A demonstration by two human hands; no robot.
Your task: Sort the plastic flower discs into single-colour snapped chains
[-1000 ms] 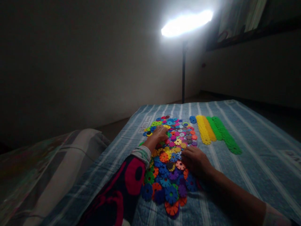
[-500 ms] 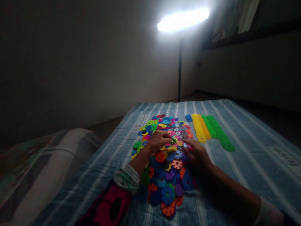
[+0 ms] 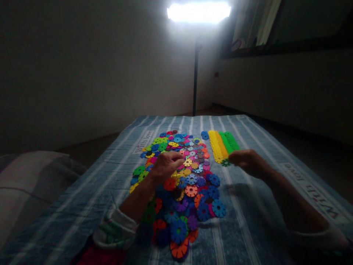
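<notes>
My right hand [image 3: 246,161] pinches a dark green notched plastic disc [image 3: 225,162] by its edge. That disc is at the near ends of the yellow disc row [image 3: 217,147] and green disc row [image 3: 230,141], to the right of the pile. My left hand [image 3: 168,163] is over the heap of colorful notched discs [image 3: 191,190], its fingers curled together. Whatever may be between those fingers is hidden. Close to its fingertips lies a yellow disc [image 3: 188,162].
A single blue disc [image 3: 204,135] lies left of the yellow row. Striped blue cloth [image 3: 242,206] covers the table. Behind it stands a bright lamp [image 3: 199,13] on a dark pole [image 3: 195,81]. Pale fabric [image 3: 35,184] is at the left.
My right hand has moved right, from the pile to the rows, carrying the dark green disc. My left hand remains over the pile. The head view has shifted right.
</notes>
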